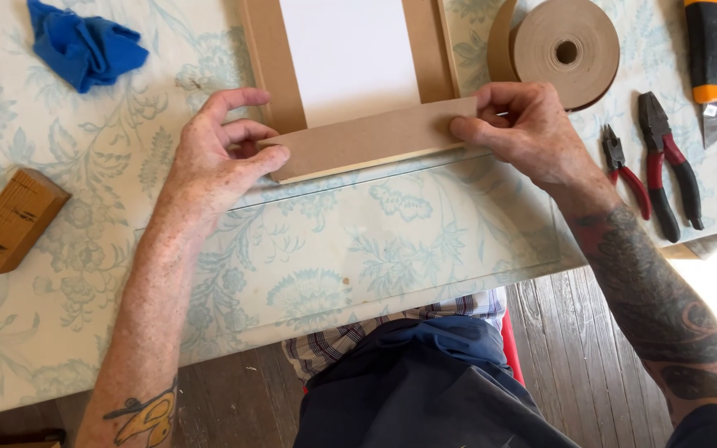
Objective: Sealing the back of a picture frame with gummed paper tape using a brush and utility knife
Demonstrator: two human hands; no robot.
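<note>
A strip of brown paper tape (367,139) lies across the near edge of a framed panel (350,58) that has a white middle and brown tape down both sides. My left hand (221,153) pinches the strip's left end between thumb and fingers. My right hand (520,129) grips the strip's right end the same way. The strip is held a little tilted, its right end higher, over the panel's bottom edge.
A roll of brown paper tape (564,51) lies at the back right. Right of it are small red-handled pliers (624,166), larger pliers (665,162) and an orange-and-black utility knife (709,62). A blue cloth (85,46) and a wooden block (14,220) lie left on the flowered tablecloth (358,249).
</note>
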